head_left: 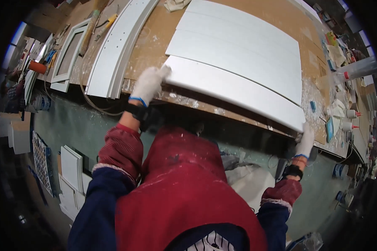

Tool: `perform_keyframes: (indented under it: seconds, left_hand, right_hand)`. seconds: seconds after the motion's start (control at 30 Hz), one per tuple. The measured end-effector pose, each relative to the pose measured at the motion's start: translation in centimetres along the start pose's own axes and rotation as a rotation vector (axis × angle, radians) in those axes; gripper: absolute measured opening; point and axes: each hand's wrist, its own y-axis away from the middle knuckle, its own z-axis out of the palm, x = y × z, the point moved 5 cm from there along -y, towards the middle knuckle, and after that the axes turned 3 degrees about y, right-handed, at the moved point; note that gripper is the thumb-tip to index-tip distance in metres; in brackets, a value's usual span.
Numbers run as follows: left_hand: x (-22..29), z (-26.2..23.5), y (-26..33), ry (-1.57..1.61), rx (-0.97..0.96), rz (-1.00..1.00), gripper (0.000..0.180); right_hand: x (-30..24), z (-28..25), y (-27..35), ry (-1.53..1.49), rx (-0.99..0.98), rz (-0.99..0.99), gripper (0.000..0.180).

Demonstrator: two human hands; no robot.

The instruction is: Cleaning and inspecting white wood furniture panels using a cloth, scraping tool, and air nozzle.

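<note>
A long white board (234,93) lies along the near edge of the workbench, with my two gloved hands at its ends. My left hand (148,83), in a white glove, grips the board's left end. At the right end my right hand (305,141), gloved too, is closed round the corner; its fingers are partly hidden. Beyond the board lies a wide white panel (243,46) with a faint seam across it. A thin dark line separates the board from the panel.
Long white strips with holes (117,46) lie on the workbench (151,46) at the left, beside a white frame (73,54) and a brush (88,35). Red-tipped bottles (349,125) and a blue sanding block (329,129) crowd the right end. White panels (72,167) lean on the floor.
</note>
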Motion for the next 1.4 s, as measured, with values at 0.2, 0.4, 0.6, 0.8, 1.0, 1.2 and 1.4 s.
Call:
perform_keyframes:
  seconds: [0.2, 0.4, 0.6, 0.8, 1.0, 1.2, 1.4]
  left_hand:
    - [3.2, -8.2, -6.5, 0.73, -0.124, -0.802, 0.047]
    - [3.6, -13.1, -7.4, 0.815, 0.137, -0.736, 0.045]
    - [3.0, -4.3, 1.1, 1.412, 0.203, -0.775, 0.031]
    - [0.9, 1.3, 6.7, 1.465, 0.15, -0.954, 0.026]
    - [-1.2, 3.0, 5.2, 1.39, 0.117, -0.982, 0.028]
    - [-1.9, 3.4, 3.7, 1.273, 0.07, -1.004, 0.03]
    - [-1.5, 3.5, 2.8, 1.303, 0.122, -1.089, 0.033]
  right_hand:
    - [-16.9, -5.1, -0.2, -0.163, 0.154, -0.166, 0.021]
    - [-22.4, -6.8, 5.1, -0.165, 0.189, -0.425, 0.023]
    - [-7.8, -2.5, 7.0, -0.322, 0.156, -0.244, 0.014]
    - [1.9, -0.9, 5.8, -0.215, 0.119, -0.045, 0.027]
    - [1.1, 0.6, 4.4, -0.144, 0.106, 0.019, 0.032]
    - [-0.4, 1.5, 4.1, 0.079, 0.01, 0.005, 0.033]
    - [1.3, 1.7, 5.2, -0.246, 0.069, -0.017, 0.036]
